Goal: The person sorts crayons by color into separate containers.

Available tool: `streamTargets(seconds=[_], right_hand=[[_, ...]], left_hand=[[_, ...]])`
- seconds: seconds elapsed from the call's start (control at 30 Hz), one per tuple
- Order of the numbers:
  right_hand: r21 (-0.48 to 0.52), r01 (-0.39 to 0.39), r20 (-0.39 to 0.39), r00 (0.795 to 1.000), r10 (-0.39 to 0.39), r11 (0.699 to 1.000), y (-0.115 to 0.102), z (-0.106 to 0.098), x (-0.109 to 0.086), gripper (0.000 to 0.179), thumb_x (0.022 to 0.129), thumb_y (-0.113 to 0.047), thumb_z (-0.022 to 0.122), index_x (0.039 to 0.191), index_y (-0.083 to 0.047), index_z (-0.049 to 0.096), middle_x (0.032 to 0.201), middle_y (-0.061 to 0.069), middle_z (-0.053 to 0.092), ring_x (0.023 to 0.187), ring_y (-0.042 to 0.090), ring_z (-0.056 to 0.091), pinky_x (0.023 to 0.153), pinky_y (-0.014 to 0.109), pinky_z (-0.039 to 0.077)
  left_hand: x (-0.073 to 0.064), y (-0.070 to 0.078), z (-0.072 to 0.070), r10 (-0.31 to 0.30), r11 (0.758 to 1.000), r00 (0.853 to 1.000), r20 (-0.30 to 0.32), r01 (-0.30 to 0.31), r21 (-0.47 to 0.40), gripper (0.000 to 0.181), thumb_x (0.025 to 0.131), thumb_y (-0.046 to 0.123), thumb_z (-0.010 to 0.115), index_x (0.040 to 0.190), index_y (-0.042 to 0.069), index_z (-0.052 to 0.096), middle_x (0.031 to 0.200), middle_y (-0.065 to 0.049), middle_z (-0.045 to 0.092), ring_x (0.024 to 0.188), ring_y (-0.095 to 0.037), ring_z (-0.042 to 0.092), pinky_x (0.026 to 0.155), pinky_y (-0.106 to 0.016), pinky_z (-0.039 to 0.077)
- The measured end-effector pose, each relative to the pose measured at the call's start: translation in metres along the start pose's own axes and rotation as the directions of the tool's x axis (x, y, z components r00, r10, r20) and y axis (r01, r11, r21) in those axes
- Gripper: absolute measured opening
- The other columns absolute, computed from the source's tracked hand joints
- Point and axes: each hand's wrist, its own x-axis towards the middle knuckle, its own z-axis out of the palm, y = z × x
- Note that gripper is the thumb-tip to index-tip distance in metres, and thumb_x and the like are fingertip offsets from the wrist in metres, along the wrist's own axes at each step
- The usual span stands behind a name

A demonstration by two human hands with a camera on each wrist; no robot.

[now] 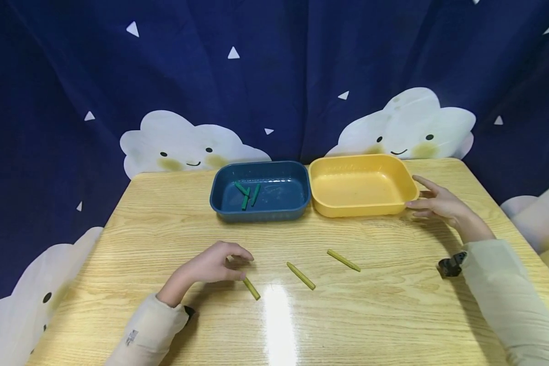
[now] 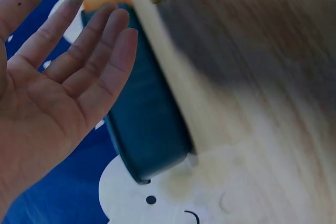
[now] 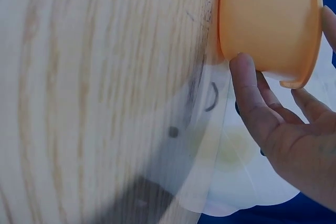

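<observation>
In the head view my left hand (image 1: pixel 219 263) hovers over the table, its thumb tip overlapping the end of a yellow crayon (image 1: pixel 252 288). The left wrist view shows the palm of that left hand (image 2: pixel 58 87) with fingers loosely extended and nothing in them. Two more yellow crayons, one in the middle (image 1: pixel 301 276) and one farther right (image 1: pixel 343 260), lie on the wood. At the right end of the yellow bin (image 1: pixel 361 210) is my right hand (image 1: pixel 441 205). Its spread fingers touch the bin's outer wall and rim in the right wrist view.
A dark blue bin (image 1: pixel 263 216) stands against the yellow one, with several green crayons (image 1: pixel 255 194) inside. Both sit near the back of the wooden table (image 1: pixel 393 315). Behind hangs a navy curtain (image 1: pixel 274 76) with clouds. Each wrist carries a small black device (image 1: pixel 451 265).
</observation>
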Motion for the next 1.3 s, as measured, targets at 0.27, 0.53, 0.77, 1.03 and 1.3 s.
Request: streamTargets(seconds=[0.27,0.53,0.77,1.03,1.3], right_hand=[[0.014,-0.009,-0.004,1.000,0.009,1.000,-0.002,0.002,-0.001,0.095,0.083,-0.010,0.066,0.146,-0.013,-0.006,0.130,0.029,0.025,0.083,0.010,0.061,0.078,0.036,0.050],[-0.004,-0.016,-0.003,1.000,0.016,1.000,0.000,0.000,0.000,0.096,0.084,-0.012,0.066,0.146,-0.014,-0.007,0.127,0.026,0.027,0.084,0.009,0.060,0.079,0.036,0.050],[-0.005,-0.024,-0.008,1.000,0.024,1.000,0.003,0.000,0.002,0.095,0.085,-0.012,0.065,0.146,-0.016,-0.008,0.133,0.028,0.024,0.085,0.008,0.060,0.080,0.037,0.050],[-0.011,-0.026,-0.019,0.999,0.026,1.000,0.005,0.000,0.002,0.096,0.084,-0.013,0.066,0.146,-0.016,-0.007,0.136,0.030,0.022,0.084,0.007,0.059,0.080,0.037,0.050],[0.007,-0.028,-0.016,0.999,0.028,1.000,0.006,0.000,0.002,0.095,0.084,-0.012,0.066,0.146,-0.016,-0.007,0.136,0.030,0.021,0.085,0.007,0.059,0.080,0.037,0.049]], left_hand=[[0.012,-0.007,0.003,0.000,0.989,0.991,0.131,-0.019,0.148,0.029,0.070,0.008,0.078,0.097,0.005,0.069,0.087,-0.003,0.061,0.076,-0.017,0.051,0.067,-0.026,0.044],[0.022,-0.007,0.007,-0.014,0.976,0.984,0.176,-0.025,0.217,0.020,0.062,0.000,0.080,0.076,0.008,0.069,0.074,0.002,0.054,0.067,-0.012,0.048,0.059,-0.020,0.041],[0.026,-0.010,0.007,-0.048,0.985,0.982,0.184,0.016,0.171,0.016,0.063,0.002,0.080,0.067,0.011,0.067,0.068,0.008,0.056,0.062,-0.003,0.045,0.058,-0.020,0.041],[0.031,-0.010,-0.004,0.027,0.999,0.994,0.109,-0.024,-0.028,0.006,0.074,0.004,0.074,0.077,0.004,0.069,0.070,0.003,0.063,0.060,-0.002,0.051,0.056,-0.022,0.046],[0.047,0.000,-0.018,0.098,0.995,0.995,0.033,-0.099,0.013,0.005,0.081,0.007,0.068,0.080,0.002,0.069,0.075,0.000,0.066,0.066,-0.006,0.058,0.062,-0.026,0.049]])
